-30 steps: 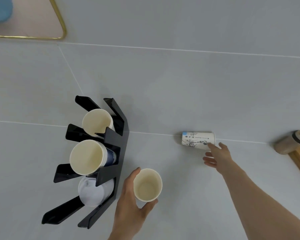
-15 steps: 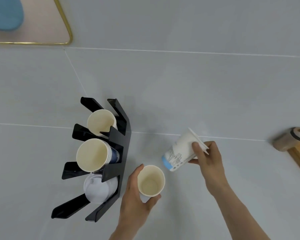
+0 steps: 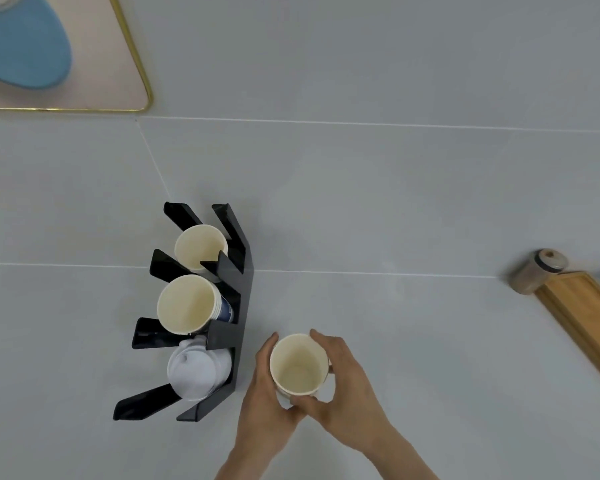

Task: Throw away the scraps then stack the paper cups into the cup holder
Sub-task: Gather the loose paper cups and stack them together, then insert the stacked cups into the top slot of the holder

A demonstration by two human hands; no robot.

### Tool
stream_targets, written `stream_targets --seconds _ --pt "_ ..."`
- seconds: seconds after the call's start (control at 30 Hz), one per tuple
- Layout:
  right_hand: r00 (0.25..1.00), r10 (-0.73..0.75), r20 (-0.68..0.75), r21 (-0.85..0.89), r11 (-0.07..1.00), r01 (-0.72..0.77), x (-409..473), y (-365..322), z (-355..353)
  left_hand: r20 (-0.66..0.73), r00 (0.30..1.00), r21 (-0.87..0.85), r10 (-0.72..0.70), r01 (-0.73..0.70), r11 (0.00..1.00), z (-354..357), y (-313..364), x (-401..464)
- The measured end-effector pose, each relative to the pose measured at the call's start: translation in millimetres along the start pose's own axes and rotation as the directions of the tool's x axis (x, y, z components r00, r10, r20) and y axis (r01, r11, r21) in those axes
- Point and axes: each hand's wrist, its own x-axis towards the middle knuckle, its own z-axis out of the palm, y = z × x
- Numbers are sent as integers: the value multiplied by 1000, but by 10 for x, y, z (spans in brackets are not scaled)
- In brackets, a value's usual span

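A black cup holder (image 3: 238, 271) stands on the grey counter at centre left. Its far slot holds a paper cup (image 3: 198, 245), its middle slot a stack of paper cups (image 3: 186, 304), and its near slot white plastic lids (image 3: 196, 372). Just right of the holder, an upright paper cup (image 3: 297, 365) with a cream inside sits between both hands. My left hand (image 3: 264, 393) wraps its left side and my right hand (image 3: 343, 382) wraps its right side. Whether a second cup is nested under it is hidden by the fingers.
A pink tray with a gold rim (image 3: 132, 64) holding a blue object (image 3: 21, 46) lies at the far left. A wooden board (image 3: 582, 317) and a small lidded jar (image 3: 537, 271) sit at the right edge.
My right hand picked up the printed cup lying on the counter, carried it left, and brought it onto the cup in my left hand. Both hands now hold the cup together.
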Motion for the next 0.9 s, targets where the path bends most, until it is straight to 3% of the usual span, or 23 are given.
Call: stream_targets --seconds 0.13,0.5,0.73,0.9 --pt "999 33 30 18 999 -33 -101 104 103 56 998 4 2 -3 1000 -24 -72 -43" --pt "985 138 103 88 985 -147 -209 166 95 36 997 -29 -64 65 997 -96 -35 -132" --pt "973 223 62 131 964 -229 -216 96 68 79 991 -2 -108 108 994 -163 46 -148" --pt "971 239 -1 116 965 -237 -198 -105 -174 106 993 48 -59 54 997 -231 267 -83"
